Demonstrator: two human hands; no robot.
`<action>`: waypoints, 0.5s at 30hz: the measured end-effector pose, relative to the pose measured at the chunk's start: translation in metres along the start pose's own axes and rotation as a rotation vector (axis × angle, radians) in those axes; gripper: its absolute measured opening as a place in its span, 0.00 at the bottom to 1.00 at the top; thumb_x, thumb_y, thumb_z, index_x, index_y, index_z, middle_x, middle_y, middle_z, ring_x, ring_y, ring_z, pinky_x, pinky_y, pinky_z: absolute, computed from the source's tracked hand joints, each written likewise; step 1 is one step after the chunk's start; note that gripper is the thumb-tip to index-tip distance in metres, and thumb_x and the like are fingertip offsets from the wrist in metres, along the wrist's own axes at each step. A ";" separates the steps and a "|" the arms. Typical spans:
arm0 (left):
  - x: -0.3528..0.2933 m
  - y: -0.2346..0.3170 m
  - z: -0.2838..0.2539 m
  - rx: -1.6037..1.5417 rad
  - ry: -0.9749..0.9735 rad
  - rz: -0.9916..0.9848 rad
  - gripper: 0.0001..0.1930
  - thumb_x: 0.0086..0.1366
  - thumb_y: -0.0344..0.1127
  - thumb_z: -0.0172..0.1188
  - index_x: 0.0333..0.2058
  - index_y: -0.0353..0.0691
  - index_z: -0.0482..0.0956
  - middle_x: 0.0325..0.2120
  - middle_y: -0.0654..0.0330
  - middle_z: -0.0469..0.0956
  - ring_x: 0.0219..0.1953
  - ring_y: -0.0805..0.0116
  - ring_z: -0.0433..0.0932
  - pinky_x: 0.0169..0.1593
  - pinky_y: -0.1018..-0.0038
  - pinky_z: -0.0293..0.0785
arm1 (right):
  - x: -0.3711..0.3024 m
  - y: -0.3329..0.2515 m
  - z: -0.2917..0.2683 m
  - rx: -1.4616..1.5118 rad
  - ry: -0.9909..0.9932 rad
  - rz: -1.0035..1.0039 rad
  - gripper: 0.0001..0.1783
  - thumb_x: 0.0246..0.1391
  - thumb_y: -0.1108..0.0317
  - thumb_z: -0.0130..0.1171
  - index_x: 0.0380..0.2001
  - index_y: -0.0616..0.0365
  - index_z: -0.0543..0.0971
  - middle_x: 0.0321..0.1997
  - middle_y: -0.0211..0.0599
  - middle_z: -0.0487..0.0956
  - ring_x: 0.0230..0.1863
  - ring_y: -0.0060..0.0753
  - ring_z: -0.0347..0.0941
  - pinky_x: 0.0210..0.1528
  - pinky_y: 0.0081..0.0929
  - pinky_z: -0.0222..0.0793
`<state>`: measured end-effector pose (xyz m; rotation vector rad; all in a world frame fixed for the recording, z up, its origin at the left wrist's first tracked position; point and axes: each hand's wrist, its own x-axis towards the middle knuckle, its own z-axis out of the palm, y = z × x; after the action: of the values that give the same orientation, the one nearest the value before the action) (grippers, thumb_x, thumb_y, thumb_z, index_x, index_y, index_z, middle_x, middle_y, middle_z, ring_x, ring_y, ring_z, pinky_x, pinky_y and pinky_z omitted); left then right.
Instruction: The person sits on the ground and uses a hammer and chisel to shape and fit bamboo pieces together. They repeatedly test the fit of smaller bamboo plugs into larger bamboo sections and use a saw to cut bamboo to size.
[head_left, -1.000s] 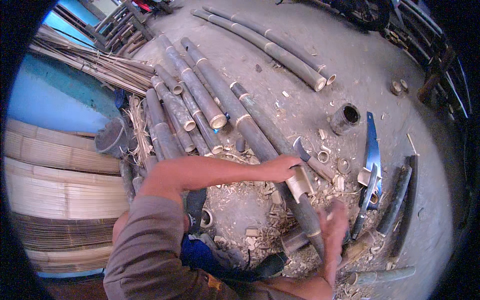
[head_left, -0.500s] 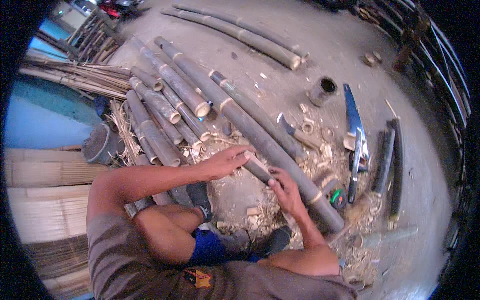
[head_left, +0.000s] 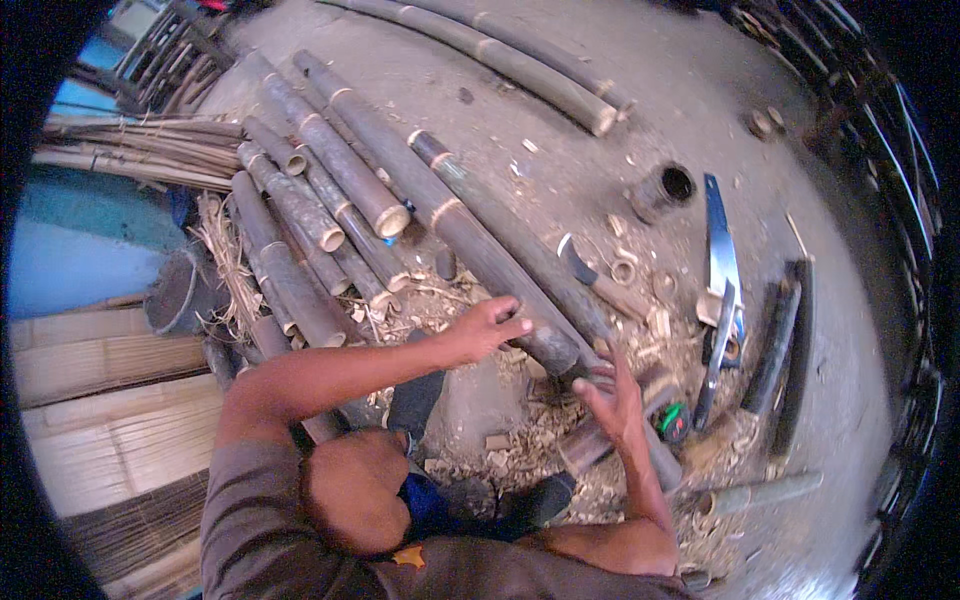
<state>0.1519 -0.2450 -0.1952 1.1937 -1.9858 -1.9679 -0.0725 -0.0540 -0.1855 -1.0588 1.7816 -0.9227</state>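
A short, dark piece of bamboo (head_left: 548, 347) lies between my two hands, above the lower part of a long bamboo pole (head_left: 470, 235). My left hand (head_left: 485, 332) is at the piece's upper end, with thumb and forefinger apart. At its lower end, the fingers and thumb of my right hand (head_left: 614, 395) close about it, partly hidden and slightly blurred. Beside my right forearm lies another cut bamboo section (head_left: 588, 446). A curved knife with a wooden handle (head_left: 620, 296) rests beyond the pole among shavings.
Cut bamboo lengths (head_left: 345, 170) lie at left, near a bucket (head_left: 185, 292). A handsaw (head_left: 722, 245), a green-and-black tape measure (head_left: 674, 420) and a hollow bamboo cup (head_left: 662, 194) are to the right. Wood chips (head_left: 500, 445) litter the floor. Two long poles (head_left: 510, 62) lie far off.
The bamboo piece has turned, its pale cut side no longer showing. My left hand's fingers have spread, and my right hand has moved right. The view has shifted slightly.
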 end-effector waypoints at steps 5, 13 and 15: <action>0.026 0.024 0.002 -0.251 0.090 -0.022 0.20 0.71 0.50 0.59 0.36 0.35 0.75 0.28 0.66 0.71 0.33 0.76 0.70 0.35 0.73 0.71 | 0.060 -0.032 0.009 -0.637 -0.027 -0.432 0.49 0.48 0.50 0.73 0.67 0.63 0.64 0.61 0.61 0.72 0.59 0.63 0.71 0.61 0.45 0.71; 0.079 -0.016 -0.155 0.420 0.780 0.420 0.25 0.64 0.52 0.63 0.49 0.35 0.77 0.49 0.43 0.75 0.53 0.42 0.73 0.60 0.51 0.68 | 0.148 -0.069 0.011 -0.314 -0.159 -0.106 0.38 0.56 0.50 0.68 0.59 0.70 0.72 0.45 0.57 0.81 0.43 0.48 0.81 0.45 0.40 0.77; 0.090 -0.044 -0.239 0.573 1.051 0.195 0.29 0.63 0.54 0.63 0.53 0.37 0.75 0.58 0.37 0.69 0.62 0.35 0.65 0.65 0.48 0.61 | 0.169 -0.107 0.012 -0.123 -0.224 0.141 0.37 0.58 0.49 0.66 0.57 0.72 0.73 0.41 0.51 0.81 0.36 0.38 0.82 0.39 0.35 0.78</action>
<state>0.2467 -0.4826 -0.2354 1.5670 -1.8971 -0.4131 -0.0791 -0.2504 -0.1446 -1.0541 1.7172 -0.5913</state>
